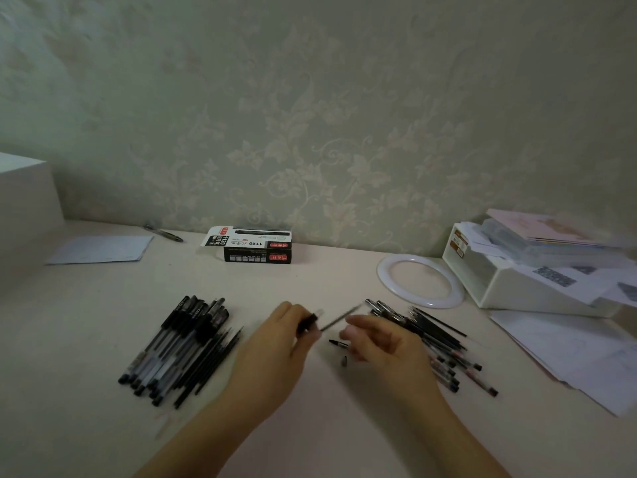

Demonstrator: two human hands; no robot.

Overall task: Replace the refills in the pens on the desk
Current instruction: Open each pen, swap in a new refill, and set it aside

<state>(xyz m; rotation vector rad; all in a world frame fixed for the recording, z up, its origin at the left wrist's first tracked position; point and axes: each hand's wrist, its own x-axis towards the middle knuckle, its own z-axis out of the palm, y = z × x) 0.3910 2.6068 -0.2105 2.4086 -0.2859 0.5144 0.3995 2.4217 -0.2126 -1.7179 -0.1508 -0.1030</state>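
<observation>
My left hand (275,343) grips a pen barrel with a black grip section (307,322) above the middle of the desk. My right hand (382,343) pinches a thin refill (339,320) that slants up to the right, its lower end close to the barrel; motion blur hides whether they touch. A small black pen tip piece (338,343) and a tiny cap (344,361) lie on the desk between my hands. A pile of black pens and refills (182,346) lies to the left, another pile (431,339) to the right.
A black-and-white pen box (256,245) stands at the back by the wall. A white ring (420,280), a white organiser (517,281) and loose papers (568,357) fill the right side. A blue sheet (100,250) and a single pen (163,232) lie at back left.
</observation>
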